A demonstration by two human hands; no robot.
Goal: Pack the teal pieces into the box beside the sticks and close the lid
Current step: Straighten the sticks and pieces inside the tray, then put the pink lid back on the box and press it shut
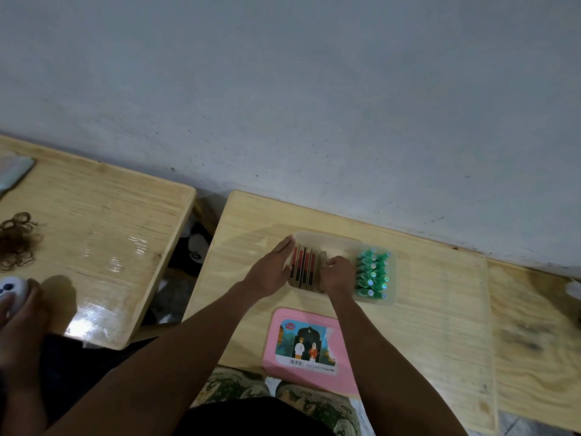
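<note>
Two bare hands work over a translucent plastic box point(333, 239) that sits toward the far edge of a pale wooden table point(440, 309), close to the grey wall point(283, 89). Teal bottle-shaped pieces point(372, 275) with shiny round caps lie stacked in rows at the right end of the box, while brown and red flat sticks point(302, 267) stand on edge in the left part. His left hand point(272, 269) is stretched flat with fingers released and straight, pressed against the box's left wall beside the sticks. His right hand point(338, 275) is curled into a loose fist between the sticks and the teal pieces, fingers clenched near one more brown stick; whether they actually grip it I cannot tell. Closer to the person, near the table's front edge, lies a pink rectangular lid point(283, 357) with a picture label, well apart from the box. On the left a second wooden table point(94, 231) holds a tangle of brown curly hair point(17, 240) at its left edge
</note>
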